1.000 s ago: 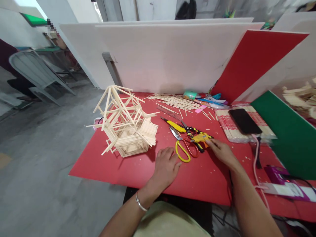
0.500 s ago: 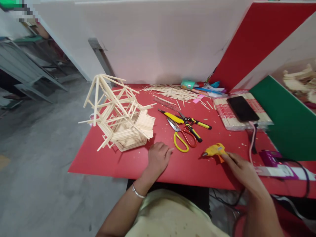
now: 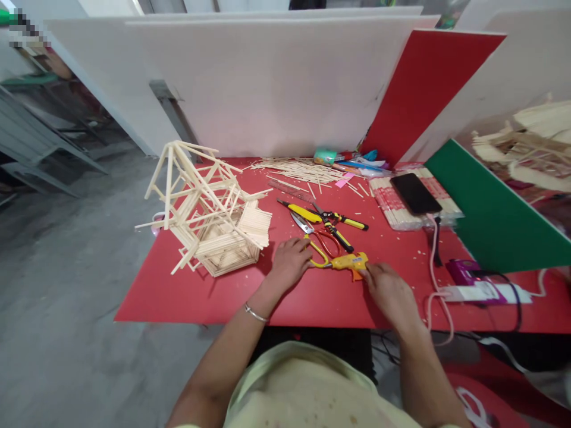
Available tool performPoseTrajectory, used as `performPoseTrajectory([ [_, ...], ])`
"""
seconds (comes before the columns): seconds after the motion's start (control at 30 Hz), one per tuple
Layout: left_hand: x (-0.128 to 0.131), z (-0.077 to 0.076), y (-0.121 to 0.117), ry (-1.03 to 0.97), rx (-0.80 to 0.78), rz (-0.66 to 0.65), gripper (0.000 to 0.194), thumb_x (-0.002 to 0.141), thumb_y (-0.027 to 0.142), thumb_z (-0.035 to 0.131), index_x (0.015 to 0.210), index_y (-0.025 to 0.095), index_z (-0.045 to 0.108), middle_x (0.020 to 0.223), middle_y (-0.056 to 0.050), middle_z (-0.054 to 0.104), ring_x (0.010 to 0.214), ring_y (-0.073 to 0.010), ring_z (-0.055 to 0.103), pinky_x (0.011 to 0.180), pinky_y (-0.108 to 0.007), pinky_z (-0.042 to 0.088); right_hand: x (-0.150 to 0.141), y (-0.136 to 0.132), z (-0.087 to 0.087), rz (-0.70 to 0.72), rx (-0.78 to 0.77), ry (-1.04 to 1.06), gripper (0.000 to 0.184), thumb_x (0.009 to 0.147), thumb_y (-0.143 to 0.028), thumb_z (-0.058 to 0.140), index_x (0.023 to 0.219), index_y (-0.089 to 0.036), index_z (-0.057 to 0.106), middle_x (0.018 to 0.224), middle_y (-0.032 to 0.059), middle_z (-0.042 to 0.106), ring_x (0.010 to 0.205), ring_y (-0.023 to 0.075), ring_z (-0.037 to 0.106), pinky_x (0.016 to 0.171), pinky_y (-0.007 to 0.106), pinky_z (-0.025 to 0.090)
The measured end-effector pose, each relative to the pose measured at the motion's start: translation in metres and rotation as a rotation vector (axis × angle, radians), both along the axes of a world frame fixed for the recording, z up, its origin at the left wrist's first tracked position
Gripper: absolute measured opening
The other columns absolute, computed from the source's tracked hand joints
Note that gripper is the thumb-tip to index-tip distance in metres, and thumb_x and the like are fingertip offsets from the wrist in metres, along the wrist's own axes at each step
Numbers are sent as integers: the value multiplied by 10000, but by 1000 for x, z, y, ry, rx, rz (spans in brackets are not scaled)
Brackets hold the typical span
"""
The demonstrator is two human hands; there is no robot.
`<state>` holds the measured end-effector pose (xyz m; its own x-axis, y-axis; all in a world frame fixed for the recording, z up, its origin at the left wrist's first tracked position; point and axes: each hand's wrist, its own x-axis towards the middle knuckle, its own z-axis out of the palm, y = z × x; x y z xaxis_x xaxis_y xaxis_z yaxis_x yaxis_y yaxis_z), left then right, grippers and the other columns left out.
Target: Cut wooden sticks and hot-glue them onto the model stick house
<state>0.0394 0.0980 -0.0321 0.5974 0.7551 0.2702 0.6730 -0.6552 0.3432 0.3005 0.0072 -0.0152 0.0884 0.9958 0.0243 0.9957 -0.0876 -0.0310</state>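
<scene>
My right hand [image 3: 392, 292] has its fingers closed at the rear of a yellow glue gun [image 3: 350, 261] with an orange trigger. The gun's nozzle points left, against the yellow loop of the scissors. My left hand [image 3: 291, 261] lies palm down on the red table, loosely open, its fingertips at the edge of that loop. The scissors [image 3: 329, 242] have one yellow and one red handle. Left of my left hand stands a model frame [image 3: 227, 252] of thin wooden sticks, with an open roof framework above a hexagonal base.
Behind the scissors lie a yellow utility knife [image 3: 306, 213] and black-and-yellow pliers [image 3: 341, 229]. Loose sticks [image 3: 298, 171] lie along the back board. A phone [image 3: 414, 193] rests on bagged sticks at right, near a power strip [image 3: 473, 292] with cables and a green board [image 3: 504, 220].
My right hand has moved left with the glue gun, bringing its nozzle to the scissors. My left hand has shifted slightly up toward the yellow handle. The camera view has tilted up and turned right.
</scene>
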Motion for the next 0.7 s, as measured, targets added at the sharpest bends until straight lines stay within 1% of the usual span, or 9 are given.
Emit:
performPoseTrajectory([
  [0.2, -14, -12, 21, -97, 10, -52, 127, 901, 300, 652, 965, 200, 698, 1316, -119, 630, 1217, -242, 563, 981, -430, 463, 21, -8, -6, 29, 22, 55, 377, 1001, -407, 357, 1131, -218, 656, 1038, 113, 686, 913, 243, 651, 703, 323, 459],
  [0.27, -13, -12, 29, -120, 3, -43, 110, 896, 276, 657, 956, 195, 700, 1291, -129, 636, 1189, -237, 578, 981, -421, 471, 23, -6, -1, 25, 2, 38, 379, 995, -415, 365, 1129, -229, 667, 1036, 116, 692, 928, 255, 650, 700, 330, 461],
  [0.33, -10, -12, 35, -120, -5, -16, 104, 890, 265, 663, 955, 193, 700, 1269, -132, 640, 1170, -237, 583, 977, -416, 475, 17, 5, 7, 2, -2, 10, 392, 991, -439, 364, 1083, -239, 688, 986, 120, 699, 904, 267, 649, 692, 341, 458],
  [0.4, -8, -11, 37, -102, -9, 1, 116, 884, 270, 672, 969, 195, 699, 1254, -132, 643, 1163, -241, 582, 971, -417, 470, 7, 26, 16, -8, 71, 11, 415, 986, -467, 368, 1093, -231, 692, 996, 141, 699, 937, 287, 640, 754, 371, 469],
  [0.47, -7, -9, 36, -80, 8, 15, 142, 889, 294, 669, 994, 201, 693, 1274, -126, 636, 1186, -250, 568, 974, -427, 453, -2, 58, 21, 25, 179, 48, 471, 965, -498, 417, 1268, -199, 619, 1192, 182, 655, 1096, 329, 594, 898, 429, 455],
  [0.5, -8, -9, 35, -68, 23, 20, 155, 894, 312, 663, 1004, 207, 688, 1291, -118, 631, 1202, -256, 557, 975, -433, 442, -5, 75, 22, 56, 175, 60, 568, 934, -530, 476, 1374, -177, 538, 1327, 208, 583, 1183, 363, 548, 951, 463, 433],
  [0.57, -10, -8, 32, -49, 59, 35, 181, 902, 354, 648, 1012, 214, 678, 1312, -102, 623, 1235, -267, 530, 979, -448, 421, -5, 110, 20, 116, 53, 93, 760, 853, -575, 593, 1451, -130, 445, 1434, 245, 487, 1240, 404, 506, 975, 489, 421],
  [0.6, -10, -8, 31, -42, 76, 44, 193, 901, 368, 647, 1013, 213, 673, 1305, -99, 624, 1243, -273, 520, 979, -455, 412, -3, 126, 18, 156, 5, 107, 764, 826, -562, 636, 1437, -137, 467, 1414, 228, 517, 1223, 388, 526, 970, 464, 432],
  [0.7, -11, -10, 31, -29, 102, 77, 210, 872, 364, 687, 1001, 199, 670, 1231, -115, 631, 1204, -285, 527, 960, -468, 414, 6, 161, 12, 262, -61, 132, 644, 803, -462, 691, 1374, -201, 548, 1334, 139, 611, 1169, 305, 579, 968, 368, 446],
])
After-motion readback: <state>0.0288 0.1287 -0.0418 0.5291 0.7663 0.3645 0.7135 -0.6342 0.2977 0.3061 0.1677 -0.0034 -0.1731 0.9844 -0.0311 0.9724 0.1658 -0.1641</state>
